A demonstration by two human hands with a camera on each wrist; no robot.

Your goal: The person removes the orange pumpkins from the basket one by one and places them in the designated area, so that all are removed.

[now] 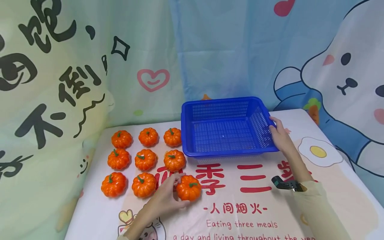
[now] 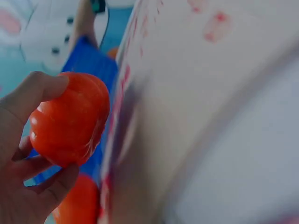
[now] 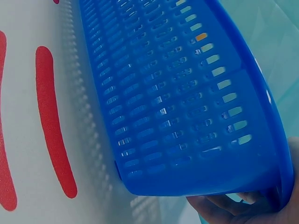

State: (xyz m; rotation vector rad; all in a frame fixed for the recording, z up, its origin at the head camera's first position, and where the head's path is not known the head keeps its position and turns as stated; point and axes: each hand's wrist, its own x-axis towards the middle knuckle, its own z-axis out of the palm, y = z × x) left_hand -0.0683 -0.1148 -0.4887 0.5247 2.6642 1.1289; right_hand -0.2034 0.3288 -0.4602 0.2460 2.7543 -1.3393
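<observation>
My left hand (image 1: pixel 168 196) grips a small orange pumpkin (image 1: pixel 189 188) with a green stem, thumb on one side and fingers on the other. The left wrist view shows that pumpkin (image 2: pixel 72 119) raised off the tabletop. With my right hand (image 1: pixel 281 135) I hold the right rim of a blue plastic basket (image 1: pixel 228 154). Nothing lies inside the basket. In the right wrist view, fingers (image 3: pixel 219 207) curl under the end of the basket (image 3: pixel 219 172), whose slotted side faces the camera.
Several more pumpkins (image 1: pixel 145 159) stand in rows at the left of the table, the nearest column beside the basket's left wall. A printed cloth (image 1: pixel 240 230) covers the table. Behind it hangs a curtain (image 1: pixel 144 40) with cartoon figures.
</observation>
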